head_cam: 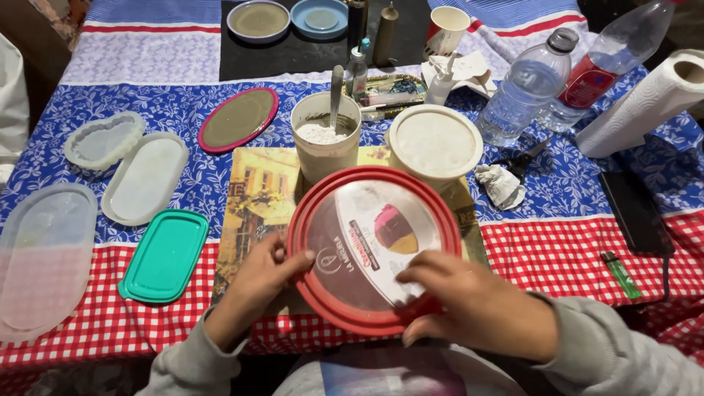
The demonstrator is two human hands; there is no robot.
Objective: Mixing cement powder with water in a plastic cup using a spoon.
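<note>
Both hands are on the round red-rimmed lid [370,246], which I see tilted up toward the camera over the picture placemat [257,202] at the near edge of the table [579,257]. My left hand [253,282] grips its left rim, thumb over the edge, fingers [282,249] closed on it. My right hand [477,304] lies on the lower right, fingers [429,265] spread flat across the clear centre, pressing rather than pinching. Just behind the lid stand a tub of white powder with a spoon [325,136] and a white round container [434,143]. A green lid [165,255] lies to the left, well apart.
</note>
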